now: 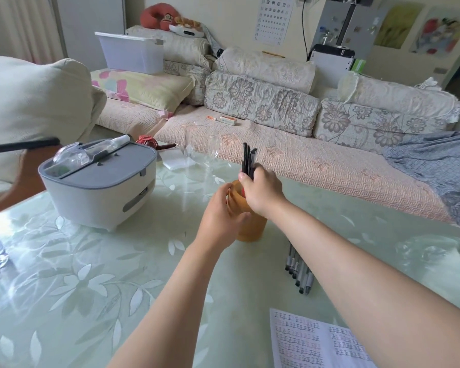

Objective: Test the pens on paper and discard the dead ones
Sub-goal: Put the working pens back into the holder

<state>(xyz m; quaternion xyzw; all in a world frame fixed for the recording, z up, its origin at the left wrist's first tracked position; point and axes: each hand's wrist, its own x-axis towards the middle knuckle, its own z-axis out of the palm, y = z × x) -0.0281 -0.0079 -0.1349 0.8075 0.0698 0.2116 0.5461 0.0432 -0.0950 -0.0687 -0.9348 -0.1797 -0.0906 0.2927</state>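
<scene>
Between clamped right hand [262,193] fingers sat black plastic pens [248,162]; left hand [218,219] fingers gripped the orange cylindrical holder [252,231]. Slack grip risked spillage.

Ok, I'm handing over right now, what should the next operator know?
The left-hand grip holds the orange cup, upright on the table.
The right-hand grip holds a bundle of black pens at the cup's mouth.
More loose pens lie on the table right of the cup; the marked paper lies nearer the person.
Done: cannot tell which pens were tested.
Left: test the bundle on the paper, discard dead ones.
</scene>
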